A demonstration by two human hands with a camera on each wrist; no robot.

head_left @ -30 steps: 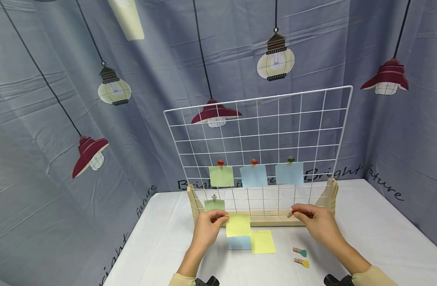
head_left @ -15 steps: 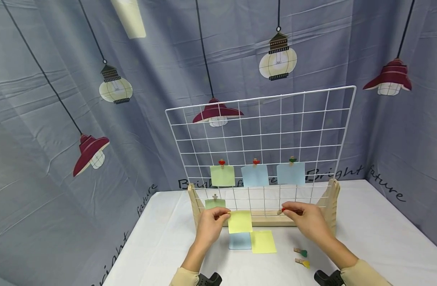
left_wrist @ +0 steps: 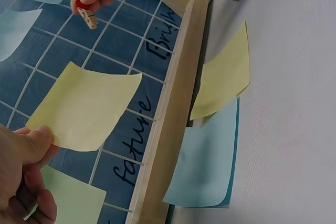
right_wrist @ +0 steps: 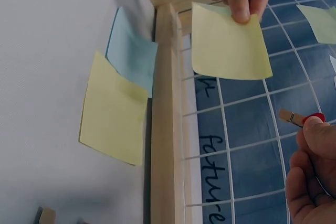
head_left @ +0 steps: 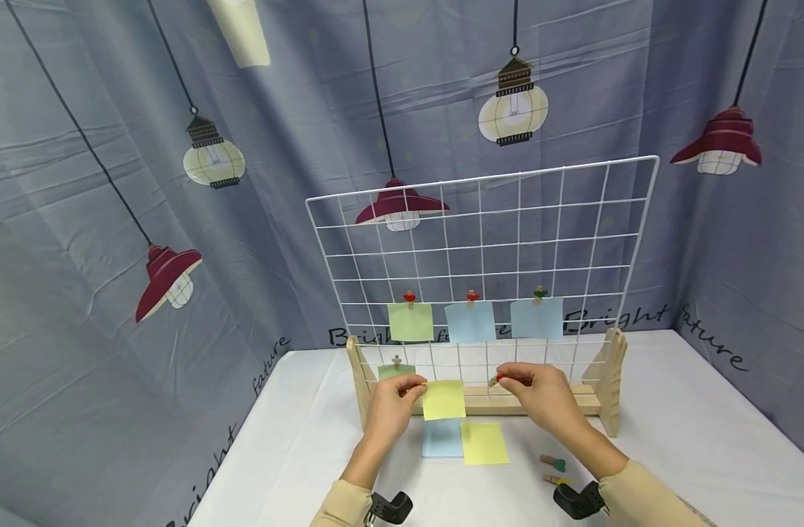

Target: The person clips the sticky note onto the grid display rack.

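My left hand [head_left: 391, 406] pinches a yellow sticky note [head_left: 444, 400] by its left edge, in front of the lower part of a white wire grid [head_left: 500, 241]. Between thumb and fingers of my right hand [head_left: 540, 391] is a small wooden clothespin [right_wrist: 292, 117] with a red heart; its free end points toward the note, a gap apart from it. Partly behind the left hand, a green note [head_left: 396, 370] hangs from a plain clip. Higher up, a green note [head_left: 411, 322] and two blue notes [head_left: 470, 322] hang from heart clothespins.
A yellow note [head_left: 485, 443] and a stack of blue notes [left_wrist: 205, 156] lie on the white table [head_left: 296, 439] before the grid's wooden base [head_left: 589, 402]. Two clothespins, one with a green heart [head_left: 559, 465], one with a yellow [head_left: 562, 481], lie beside the right forearm.
My right hand has moved left with the red-heart clothespin, closer to the yellow note. The left hand has raised its note slightly, toward the grid.
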